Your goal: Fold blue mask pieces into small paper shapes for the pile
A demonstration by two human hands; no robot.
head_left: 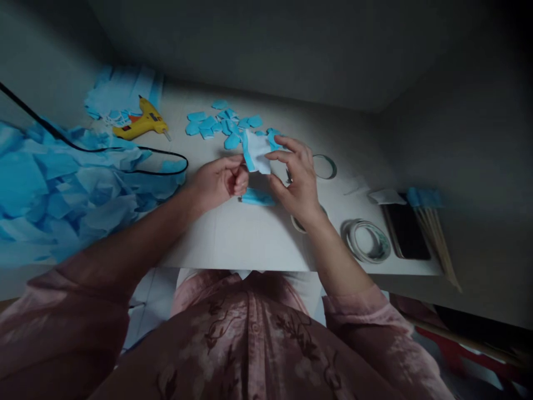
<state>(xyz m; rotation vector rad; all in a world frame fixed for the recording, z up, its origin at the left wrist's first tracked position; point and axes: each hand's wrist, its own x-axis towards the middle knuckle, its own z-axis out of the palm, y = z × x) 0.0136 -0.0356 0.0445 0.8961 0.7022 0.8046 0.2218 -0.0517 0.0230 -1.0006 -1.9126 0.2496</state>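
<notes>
A white square piece with blue edges is held above the middle of the table. My left hand has its fingers curled, with thumb and forefinger pinched on the piece's left side. At the piece's right side is my right hand, its fingers spread and bent, with the fingertips close to the piece; whether they touch it is unclear. Small cut blue pieces lie behind the hands. Below them, a folded blue strip rests on the table.
Blue and white scraps are heaped at left, near a yellow glue gun with a black cable. At right are tape rolls, a dark phone and blue-tipped sticks. The table's front edge is close to my body.
</notes>
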